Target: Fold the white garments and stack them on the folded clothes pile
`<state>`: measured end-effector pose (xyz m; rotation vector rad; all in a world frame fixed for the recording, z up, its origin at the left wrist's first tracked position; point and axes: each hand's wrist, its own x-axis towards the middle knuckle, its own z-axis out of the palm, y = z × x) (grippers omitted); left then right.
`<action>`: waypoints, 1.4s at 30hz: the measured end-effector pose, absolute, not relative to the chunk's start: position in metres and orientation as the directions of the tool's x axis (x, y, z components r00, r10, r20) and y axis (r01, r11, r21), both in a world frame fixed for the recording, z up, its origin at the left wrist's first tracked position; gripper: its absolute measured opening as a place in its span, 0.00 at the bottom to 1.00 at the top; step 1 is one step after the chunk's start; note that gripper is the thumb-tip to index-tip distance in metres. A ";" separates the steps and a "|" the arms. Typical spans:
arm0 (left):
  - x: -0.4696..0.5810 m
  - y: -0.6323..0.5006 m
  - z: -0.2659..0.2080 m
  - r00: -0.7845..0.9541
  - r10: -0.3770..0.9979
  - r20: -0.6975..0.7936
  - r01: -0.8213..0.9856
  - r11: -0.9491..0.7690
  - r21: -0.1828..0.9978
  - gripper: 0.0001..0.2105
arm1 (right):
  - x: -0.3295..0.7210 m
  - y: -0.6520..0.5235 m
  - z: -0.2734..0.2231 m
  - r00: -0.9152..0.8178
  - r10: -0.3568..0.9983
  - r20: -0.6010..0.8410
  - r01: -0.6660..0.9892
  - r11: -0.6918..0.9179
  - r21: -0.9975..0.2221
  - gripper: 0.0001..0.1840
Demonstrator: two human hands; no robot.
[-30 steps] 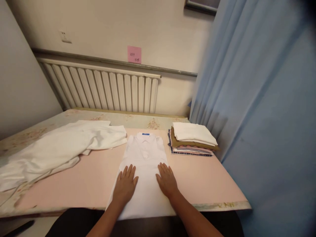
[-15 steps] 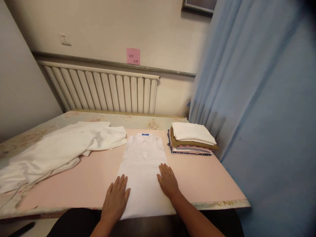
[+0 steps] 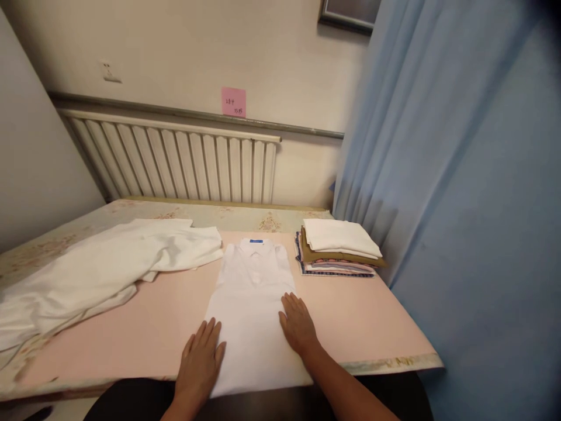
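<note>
Shirt (image 3: pixel 254 321) lies flat ahead of and between the two hands, on the mat (image 3: pixel 350 318) that covers much of the desk (image 3: pixel 381 363). Its long axis runs away from the person: the collar (image 3: pixel 255 250), with a blue label (image 3: pixel 256 241), is at the far end, well ahead of both hands, while the near end comes down between the wrists to the desk's near edge. Neither hand is clearly the closer one to the shirt, since each lies at one of its long sides. Left hand (image 3: pixel 199 361) is at the left side, low, close to the near end; right hand (image 3: pixel 298 324) is at the right side, farther up, so it is the nearer of the two to the collar. A line from hand to hand thus crosses the long axis at a slant. Both are flattened, fingers straight and pointing ahead, thumbs turned inward, grasping nothing; how hard the palms press cannot be told. Ahead of the right hand and to its right sits a pile (image 3: pixel 339 238) of folded clothes, apart from the shirt. Loose white cloth (image 3: pixel 109 263) spreads ahead and to the left of the left hand, its end just beside the shirt's shoulder.
</note>
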<state>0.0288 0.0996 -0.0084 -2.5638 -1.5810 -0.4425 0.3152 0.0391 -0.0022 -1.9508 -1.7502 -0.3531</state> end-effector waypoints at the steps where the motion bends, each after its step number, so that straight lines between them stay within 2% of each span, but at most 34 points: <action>1: 0.030 0.101 -0.007 0.416 0.865 0.281 0.890 -0.451 0.071 0.25 | 0.315 0.039 -0.002 0.145 0.855 0.497 0.981 -0.057 -0.188 0.21; 9: 0.059 0.131 0.008 0.390 0.901 0.192 0.910 -0.408 0.066 0.25 | 0.315 0.039 0.000 0.155 0.866 0.475 0.977 -0.064 -0.202 0.21; 17: 0.069 0.147 0.008 0.390 0.875 0.288 0.896 -0.433 0.103 0.24 | 0.315 0.040 -0.001 0.157 0.860 0.486 0.973 -0.052 -0.223 0.22; 23: 0.068 0.149 0.015 0.275 0.895 0.351 0.923 -0.348 0.163 0.22 | 0.316 0.040 -0.003 0.151 0.848 0.509 0.976 -0.046 -0.213 0.21; 27: 0.072 0.157 0.031 0.195 0.939 0.284 0.941 -0.261 0.217 0.20 | 0.321 0.040 -0.010 0.234 0.796 0.559 0.964 -0.113 -0.241 0.22; 30: 0.074 0.170 0.044 0.111 0.984 0.142 0.934 -0.152 0.323 0.21 | 0.324 0.045 -0.013 0.358 0.745 0.563 0.928 -0.216 -0.304 0.23; 32: 0.075 0.181 0.052 0.041 0.999 0.001 0.913 -0.038 0.406 0.22 | 0.325 0.052 -0.009 0.472 0.722 0.505 0.874 -0.311 -0.372 0.23; 35: 0.074 0.198 0.059 -0.004 0.989 -0.146 0.890 0.071 0.451 0.20 | 0.326 0.065 0.005 0.639 0.708 0.301 0.746 -0.475 -0.468 0.23; 38: 0.074 0.207 0.061 -0.008 0.982 -0.191 0.890 0.094 0.446 0.14 | 0.327 0.074 0.020 0.706 0.698 0.120 0.654 -0.577 -0.489 0.22; 42: 0.080 0.206 0.057 -0.008 0.986 -0.166 0.904 0.078 0.421 0.12 | 0.326 0.076 0.025 0.694 0.712 0.111 0.668 -0.578 -0.469 0.17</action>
